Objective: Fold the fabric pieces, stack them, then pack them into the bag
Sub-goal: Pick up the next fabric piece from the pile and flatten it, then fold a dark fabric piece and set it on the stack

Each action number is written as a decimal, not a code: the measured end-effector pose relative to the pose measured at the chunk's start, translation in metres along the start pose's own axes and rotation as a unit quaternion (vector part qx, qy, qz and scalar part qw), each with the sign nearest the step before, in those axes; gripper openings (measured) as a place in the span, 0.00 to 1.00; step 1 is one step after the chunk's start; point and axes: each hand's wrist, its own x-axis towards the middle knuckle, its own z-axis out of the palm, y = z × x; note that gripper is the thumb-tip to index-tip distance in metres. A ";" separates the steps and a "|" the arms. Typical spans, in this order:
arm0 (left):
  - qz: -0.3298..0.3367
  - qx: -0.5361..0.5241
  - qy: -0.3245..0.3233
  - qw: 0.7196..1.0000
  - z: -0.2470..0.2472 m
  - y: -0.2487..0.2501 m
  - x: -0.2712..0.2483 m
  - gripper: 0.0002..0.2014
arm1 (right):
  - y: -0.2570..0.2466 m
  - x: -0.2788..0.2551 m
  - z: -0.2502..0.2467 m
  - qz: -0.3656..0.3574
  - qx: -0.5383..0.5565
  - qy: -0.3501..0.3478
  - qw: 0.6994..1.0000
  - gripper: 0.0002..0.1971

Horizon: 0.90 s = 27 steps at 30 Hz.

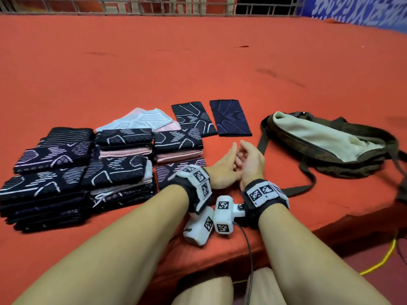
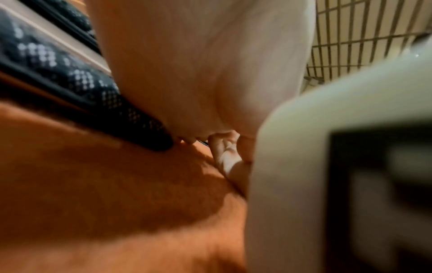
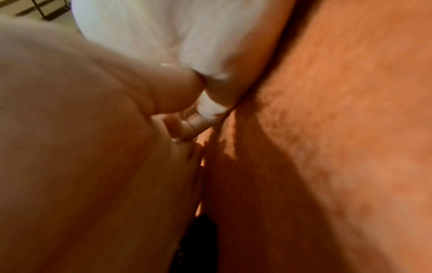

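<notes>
Red surface (image 1: 198,62): my left hand (image 1: 222,166) and right hand (image 1: 251,161) touching, loosely curled, holding nothing. Risk: careless grab topples stacks (image 1: 123,159); limp bag (image 1: 330,144) mouth collapses during packing.

1. We can't pin the place down; it looks like a garment or textile workspace.
2. Wide red cloth-covered table (image 1: 198,62) fills the view.
3. Many folded patterned fabric pieces (image 1: 66,168) stacked near left.
4. Metal grid railing (image 1: 154,6) along the far edge.
5. Blue banner (image 1: 356,9) with white lettering, far right.
6. Yellow cable (image 1: 383,258) on the floor, near right.
</notes>
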 end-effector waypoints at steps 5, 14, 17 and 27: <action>-0.027 -0.088 0.005 0.996 -0.014 0.011 -0.003 0.43 | 0.000 0.013 0.000 0.030 -0.031 -0.048 0.998 0.13; -0.043 -0.208 0.029 0.977 -0.026 -0.003 0.007 0.38 | -0.032 0.072 0.003 -0.098 -0.576 -0.121 0.802 0.20; -0.041 -0.281 0.034 0.958 -0.026 -0.011 0.011 0.37 | -0.025 0.087 0.005 -0.071 -0.635 -0.133 0.758 0.22; -0.024 -0.446 0.058 0.893 -0.029 -0.016 0.011 0.33 | -0.022 0.109 0.009 -0.056 -0.657 -0.131 0.740 0.28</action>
